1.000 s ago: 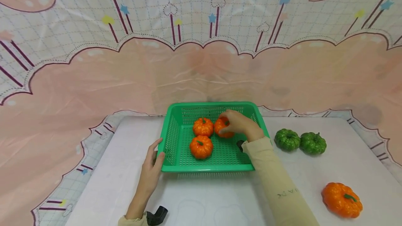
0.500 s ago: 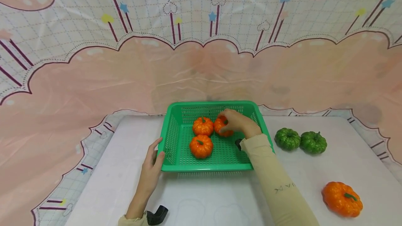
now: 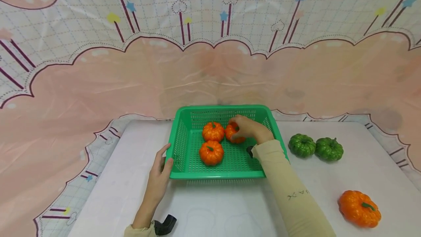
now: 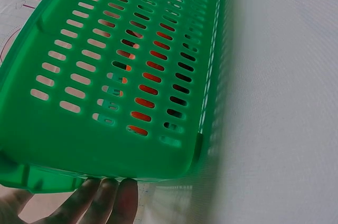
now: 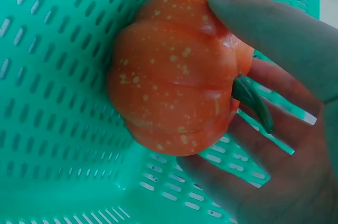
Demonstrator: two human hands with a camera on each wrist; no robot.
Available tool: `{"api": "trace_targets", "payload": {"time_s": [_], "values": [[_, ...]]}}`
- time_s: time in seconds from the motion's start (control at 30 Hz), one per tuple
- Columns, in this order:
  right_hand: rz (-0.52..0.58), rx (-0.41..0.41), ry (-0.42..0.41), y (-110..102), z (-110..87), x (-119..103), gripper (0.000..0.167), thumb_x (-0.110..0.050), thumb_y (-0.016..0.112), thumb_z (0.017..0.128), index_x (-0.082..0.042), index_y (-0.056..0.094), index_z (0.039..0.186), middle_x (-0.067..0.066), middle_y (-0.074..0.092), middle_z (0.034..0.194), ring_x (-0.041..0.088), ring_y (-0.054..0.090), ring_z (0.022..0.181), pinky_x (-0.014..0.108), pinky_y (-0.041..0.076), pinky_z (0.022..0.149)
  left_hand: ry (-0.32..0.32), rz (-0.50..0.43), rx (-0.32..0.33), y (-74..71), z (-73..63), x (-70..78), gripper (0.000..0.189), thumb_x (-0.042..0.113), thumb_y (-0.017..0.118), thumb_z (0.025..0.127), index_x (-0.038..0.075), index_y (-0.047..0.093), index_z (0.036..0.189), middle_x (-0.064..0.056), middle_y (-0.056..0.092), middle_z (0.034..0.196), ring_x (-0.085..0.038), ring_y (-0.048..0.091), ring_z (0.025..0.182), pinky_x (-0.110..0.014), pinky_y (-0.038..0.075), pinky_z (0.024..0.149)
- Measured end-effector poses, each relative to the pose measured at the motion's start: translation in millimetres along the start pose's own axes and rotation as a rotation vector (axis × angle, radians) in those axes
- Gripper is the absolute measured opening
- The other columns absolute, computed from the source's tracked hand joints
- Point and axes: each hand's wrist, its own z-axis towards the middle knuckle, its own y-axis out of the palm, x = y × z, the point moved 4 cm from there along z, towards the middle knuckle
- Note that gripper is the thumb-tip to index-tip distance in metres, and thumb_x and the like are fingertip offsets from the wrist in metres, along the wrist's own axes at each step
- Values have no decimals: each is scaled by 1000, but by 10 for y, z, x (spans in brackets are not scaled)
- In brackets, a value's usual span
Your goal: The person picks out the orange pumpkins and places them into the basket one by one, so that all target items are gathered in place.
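Observation:
Inside the green plastic basket (image 3: 217, 175), my right hand (image 3: 251, 127) holds a small orange pumpkin (image 5: 169, 71), thumb on one side and fingers round the other. Its dark green stem (image 5: 252, 101) points toward the palm in the right wrist view. Two more orange pumpkins sit to its left, a rear one (image 3: 213, 132) and a front one (image 3: 211, 153). At the basket's left end, my left hand (image 3: 158, 182) grips the rim; in the left wrist view its fingertips (image 4: 125, 200) touch the outer wall, and the thumb is hard to make out.
Right of the basket, two green pumpkins, one (image 3: 301, 145) beside the other (image 3: 329, 149), stand on the white table (image 3: 315, 185). Nearer the front right lies another orange pumpkin (image 3: 359, 209). A patterned cloth (image 3: 217, 72) hangs behind the table.

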Motion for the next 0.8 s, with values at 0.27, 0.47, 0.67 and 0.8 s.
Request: {"api": "trace_targets", "payload": {"time_s": [0.27,0.47,0.67,0.8], "values": [[3,-9,-4,17,-4,11,58,-17,75,89,1,52,139,22,42,149,36,42,135,49,36,111,-5,1,0,2,5,-1,46,26,43,108,25,35,153,-24,58,132,-37,58,120,-52,45,93],[8,1,-19,13,1,30,58,-16,75,89,3,51,138,23,42,148,37,42,134,49,36,110,2,0,0,7,11,1,46,27,44,108,25,36,153,-24,59,131,-36,58,120,-51,45,92],[21,1,-23,4,-4,48,61,-15,74,88,4,49,140,24,41,148,38,42,133,50,37,109,-5,11,2,5,7,11,46,27,43,108,26,35,153,-22,61,128,-32,60,114,-43,47,89],[41,6,-20,-4,-20,37,61,-14,73,88,5,48,141,24,42,149,38,42,134,50,37,109,-7,15,4,6,6,21,46,27,43,108,26,35,153,-19,63,123,-28,59,107,-35,47,83]]}}
